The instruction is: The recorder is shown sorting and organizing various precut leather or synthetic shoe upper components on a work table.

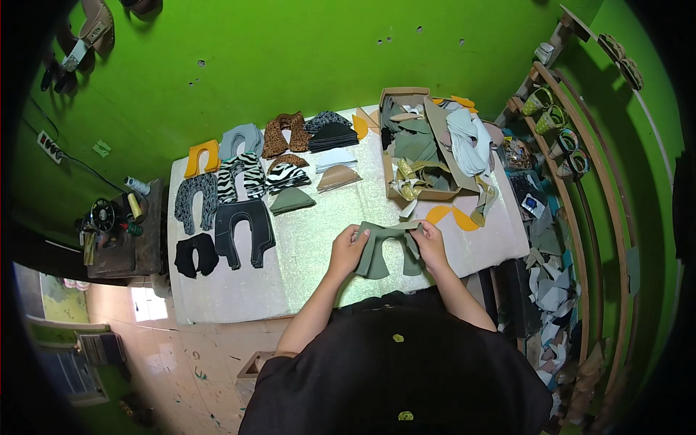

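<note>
Between my two hands hangs a stack of olive-green U-shaped cut pieces (pixel 374 261), held just over the near edge of the pale table (pixel 319 279). My left hand (pixel 349 250) grips its left side, thumb on top. My right hand (pixel 432 248) pinches the right side near the upper corner. To the left lie U-shaped stacks: black with pale edges (pixel 244 230), black (pixel 196 255), zebra-print (pixel 241 176), grey spotted (pixel 194 203), yellow (pixel 201 158), grey (pixel 243 139) and leopard-print (pixel 284 134). A half-round olive stack (pixel 292 201) sits just beyond my left hand.
An open cardboard box (pixel 406 93) full of scraps stands at the back right, with white material (pixel 467 141) beside it. Yellow round pieces (pixel 453 216) lie before it. A sewing machine (pixel 105 216) is at the left. Along the right wall stands a wooden rack (pixel 580 188) with sandals; scraps (pixel 551 290) pile below.
</note>
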A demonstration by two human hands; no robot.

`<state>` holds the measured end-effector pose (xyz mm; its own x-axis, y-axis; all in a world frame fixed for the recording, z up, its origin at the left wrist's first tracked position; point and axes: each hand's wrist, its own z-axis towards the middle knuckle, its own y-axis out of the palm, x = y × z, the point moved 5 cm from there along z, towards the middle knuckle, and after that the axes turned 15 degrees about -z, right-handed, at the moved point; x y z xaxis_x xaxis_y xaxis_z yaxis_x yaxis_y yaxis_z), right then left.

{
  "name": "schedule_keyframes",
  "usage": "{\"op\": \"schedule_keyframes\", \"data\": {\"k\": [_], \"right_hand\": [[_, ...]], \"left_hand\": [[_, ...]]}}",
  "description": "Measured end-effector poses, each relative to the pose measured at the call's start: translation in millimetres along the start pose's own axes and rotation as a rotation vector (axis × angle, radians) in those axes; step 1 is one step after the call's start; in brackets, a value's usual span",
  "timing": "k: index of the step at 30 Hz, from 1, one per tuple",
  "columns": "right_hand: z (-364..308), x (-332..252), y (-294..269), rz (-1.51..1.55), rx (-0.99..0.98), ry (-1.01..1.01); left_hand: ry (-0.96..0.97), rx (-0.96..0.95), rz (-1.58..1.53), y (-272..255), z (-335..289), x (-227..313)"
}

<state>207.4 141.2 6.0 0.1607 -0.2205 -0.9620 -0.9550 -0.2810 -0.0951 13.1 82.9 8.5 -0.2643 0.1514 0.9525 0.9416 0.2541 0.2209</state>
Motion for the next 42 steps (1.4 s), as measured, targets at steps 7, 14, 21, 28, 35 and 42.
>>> {"op": "schedule_keyframes", "data": {"k": [7,14,21,28,35,42], "right_hand": [[-2,24,-11,-0.971,0.155,-0.079],[2,32,-16,-1.095,0.134,0.032],[0,43,-14,-1.136,0.264,-0.039],[-6,41,-10,-1.293,0.344,-0.144],[-18,38,8,-1.324,0.291,-0.471],[-18,47,3,-1.428,0.164,-0.351]], "left_hand": [[0.019,0.012,0.284,-11,8,-32],[-0.031,0.047,0.346,-8,11,-45],[-0.050,0.067,0.669,-2,13,-41],[0.431,-0.103,0.889,16,2,-30],[0.496,-0.291,0.985,29,-6,-50],[0.427,-0.245,1.057,33,1,-66]]}}
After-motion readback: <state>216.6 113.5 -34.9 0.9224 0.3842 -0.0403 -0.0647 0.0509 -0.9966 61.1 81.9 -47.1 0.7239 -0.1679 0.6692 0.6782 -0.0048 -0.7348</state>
